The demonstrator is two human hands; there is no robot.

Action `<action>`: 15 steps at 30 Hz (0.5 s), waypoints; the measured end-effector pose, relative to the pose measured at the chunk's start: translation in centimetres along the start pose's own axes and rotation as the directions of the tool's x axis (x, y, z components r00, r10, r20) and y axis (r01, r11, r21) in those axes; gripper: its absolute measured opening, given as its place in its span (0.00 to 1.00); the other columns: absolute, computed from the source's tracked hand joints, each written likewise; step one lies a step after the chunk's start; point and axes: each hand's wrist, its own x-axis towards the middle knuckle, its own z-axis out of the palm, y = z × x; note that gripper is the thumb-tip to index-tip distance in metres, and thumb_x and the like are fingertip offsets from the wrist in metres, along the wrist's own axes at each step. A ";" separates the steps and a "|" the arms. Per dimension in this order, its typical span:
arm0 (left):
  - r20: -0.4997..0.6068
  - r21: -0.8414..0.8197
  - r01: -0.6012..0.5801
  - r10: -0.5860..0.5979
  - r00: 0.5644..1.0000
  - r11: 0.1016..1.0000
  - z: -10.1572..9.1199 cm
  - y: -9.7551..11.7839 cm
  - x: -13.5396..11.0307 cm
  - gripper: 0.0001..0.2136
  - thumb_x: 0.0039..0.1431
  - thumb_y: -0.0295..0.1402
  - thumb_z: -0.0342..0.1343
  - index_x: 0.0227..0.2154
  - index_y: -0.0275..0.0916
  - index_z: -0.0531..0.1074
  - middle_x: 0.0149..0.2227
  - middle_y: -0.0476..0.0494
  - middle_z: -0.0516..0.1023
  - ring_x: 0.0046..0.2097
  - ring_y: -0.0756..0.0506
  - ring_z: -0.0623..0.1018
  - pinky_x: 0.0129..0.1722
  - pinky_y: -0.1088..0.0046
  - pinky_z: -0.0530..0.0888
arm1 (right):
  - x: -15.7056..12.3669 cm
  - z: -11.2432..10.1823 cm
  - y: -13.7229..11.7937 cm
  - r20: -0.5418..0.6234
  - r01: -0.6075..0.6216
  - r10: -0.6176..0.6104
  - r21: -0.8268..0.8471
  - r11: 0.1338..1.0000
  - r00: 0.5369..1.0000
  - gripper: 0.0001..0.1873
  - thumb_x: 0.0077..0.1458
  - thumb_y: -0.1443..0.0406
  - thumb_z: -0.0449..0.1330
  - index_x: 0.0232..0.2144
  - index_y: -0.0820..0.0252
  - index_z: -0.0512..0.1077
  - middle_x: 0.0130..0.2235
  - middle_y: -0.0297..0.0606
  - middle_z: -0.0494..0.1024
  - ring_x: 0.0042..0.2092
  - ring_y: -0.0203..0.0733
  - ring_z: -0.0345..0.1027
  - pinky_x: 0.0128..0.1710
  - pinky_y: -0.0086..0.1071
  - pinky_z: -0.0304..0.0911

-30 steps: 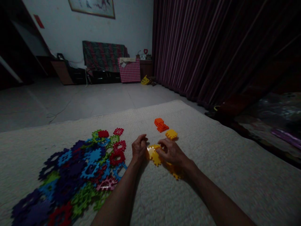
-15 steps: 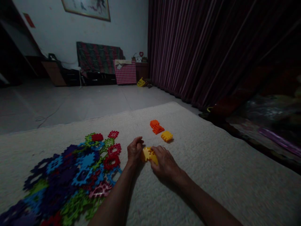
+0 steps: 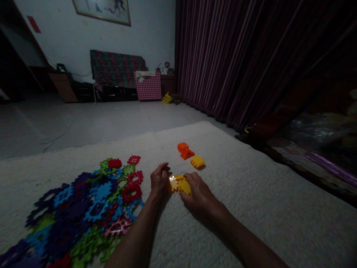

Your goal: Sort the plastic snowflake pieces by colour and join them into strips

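On a cream rug (image 3: pixel 251 193) my two hands meet over yellow toothed plastic tiles (image 3: pixel 180 184). My left hand (image 3: pixel 158 179) is curled closed against the left edge of the yellow tiles. The fingers of my right hand (image 3: pixel 199 193) are bent over their right side, pressing them. Just beyond lie a small yellow block of joined tiles (image 3: pixel 197 161) and an orange block (image 3: pixel 185 150).
A heap of loose blue, purple, green and red toothed tiles (image 3: pixel 83 208) spreads over the rug at the left. A dark striped curtain (image 3: pixel 237 56) hangs at the right. Far back stand a sofa (image 3: pixel 117 72) and a checked box (image 3: pixel 148 86) on bare floor.
My right hand has come in closer over the yellow tiles and the two hands have drawn together. The view has shifted slightly; the orange and yellow blocks have not moved.
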 end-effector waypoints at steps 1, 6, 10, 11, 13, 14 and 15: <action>0.000 0.001 -0.002 0.002 1.000 1.000 0.0 0.0 0.0 0.18 0.46 0.30 0.49 0.39 0.36 0.79 0.31 0.44 0.81 0.34 0.46 0.79 0.39 0.66 0.77 | 0.4 -0.1 0.3 -0.048 0.023 -0.021 0.024 0.999 0.999 0.25 0.52 0.64 0.60 0.53 0.58 0.64 0.49 0.44 0.68 0.52 0.49 0.63 0.55 0.43 0.63; 0.000 0.005 -0.014 0.014 1.000 1.000 0.1 -0.3 0.0 0.19 0.47 0.30 0.48 0.40 0.36 0.79 0.31 0.43 0.81 0.34 0.45 0.79 0.40 0.66 0.77 | 2.4 -0.8 3.5 -0.378 0.026 -0.019 0.012 1.000 0.925 0.29 0.53 0.65 0.59 0.57 0.58 0.61 0.52 0.48 0.66 0.57 0.53 0.61 0.57 0.49 0.62; 0.007 0.029 -0.008 0.007 1.000 1.000 0.1 -0.2 0.1 0.19 0.47 0.30 0.48 0.40 0.36 0.79 0.32 0.43 0.81 0.35 0.45 0.80 0.40 0.66 0.76 | 3.0 -1.0 6.8 -0.450 -0.104 0.080 -0.030 0.994 0.890 0.29 0.52 0.63 0.61 0.56 0.59 0.62 0.52 0.49 0.66 0.55 0.53 0.62 0.55 0.49 0.64; 0.005 0.032 -0.007 0.007 1.000 0.999 0.0 -0.2 0.1 0.19 0.47 0.30 0.48 0.40 0.36 0.79 0.31 0.43 0.81 0.35 0.45 0.80 0.40 0.66 0.76 | 3.0 -0.9 7.4 -0.451 -0.125 0.097 -0.033 0.992 0.887 0.29 0.52 0.63 0.61 0.56 0.59 0.62 0.52 0.48 0.66 0.55 0.53 0.63 0.55 0.49 0.65; 0.005 0.027 -0.009 0.009 1.000 1.000 0.0 -0.1 0.1 0.19 0.47 0.30 0.48 0.39 0.36 0.79 0.31 0.43 0.81 0.35 0.45 0.80 0.40 0.66 0.76 | 3.1 -0.7 8.2 -0.452 -0.143 0.109 -0.043 0.989 0.886 0.29 0.52 0.61 0.62 0.56 0.59 0.62 0.52 0.48 0.66 0.54 0.53 0.63 0.54 0.48 0.66; 0.006 0.024 -0.011 0.011 1.000 1.000 0.0 -0.1 0.1 0.19 0.47 0.30 0.48 0.39 0.36 0.79 0.31 0.43 0.81 0.35 0.45 0.80 0.40 0.66 0.76 | 3.1 -0.6 8.4 -0.451 -0.143 0.106 -0.049 0.989 0.886 0.30 0.52 0.60 0.62 0.56 0.59 0.62 0.53 0.48 0.66 0.55 0.53 0.63 0.53 0.47 0.66; 0.007 0.022 -0.012 0.012 1.000 1.000 0.0 -0.1 0.1 0.19 0.46 0.30 0.48 0.39 0.36 0.79 0.31 0.43 0.81 0.35 0.45 0.80 0.40 0.66 0.76 | 3.2 -0.5 8.5 -0.449 -0.142 0.102 -0.055 0.988 0.888 0.30 0.53 0.59 0.62 0.56 0.59 0.62 0.53 0.48 0.66 0.55 0.53 0.63 0.53 0.47 0.67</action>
